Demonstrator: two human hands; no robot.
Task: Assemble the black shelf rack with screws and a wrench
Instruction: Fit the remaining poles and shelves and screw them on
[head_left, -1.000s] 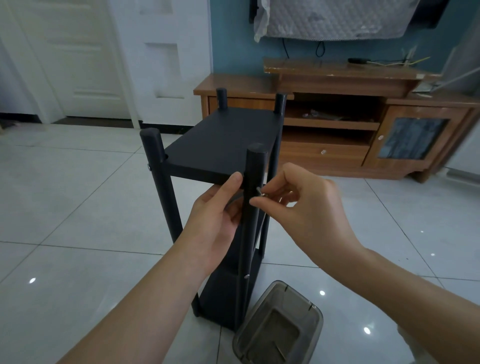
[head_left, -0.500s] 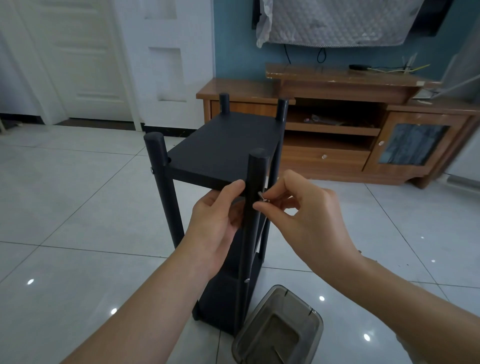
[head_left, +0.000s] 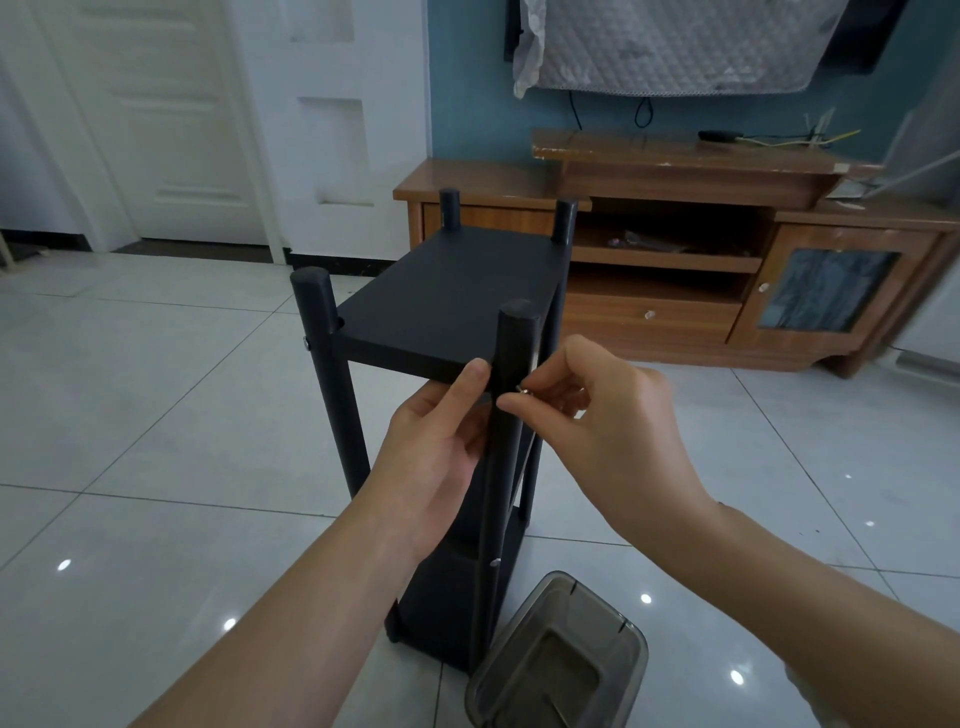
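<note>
- Now, head view: the black rack (head_left: 452, 291) stands upright on the tiled floor (head_left: 156, 415), mid-scene, with four round posts rising above its top shelf.
- The left hand (head_left: 436, 447) holds the near right post (head_left: 511, 364) just under the top shelf. Its thumb lies straight up against the shelf's near edge, and its fingers curl behind the post.
- The right hand (head_left: 597, 415) pinches a small silver screw (head_left: 522, 388) between thumb and forefinger, tip against the right side of that post at shelf height. Its other fingers are curled loosely.
- A screw head (head_left: 307, 343) shows on the near left post, and another (head_left: 494, 562) lower down the near right post.
- A grey see-through tub (head_left: 556, 654) sits on the floor, just right of the rack's foot, nearest the camera.
- Far behind stands a wooden cabinet (head_left: 675, 312) against a blue wall; a white door (head_left: 171, 119) is far left.
</note>
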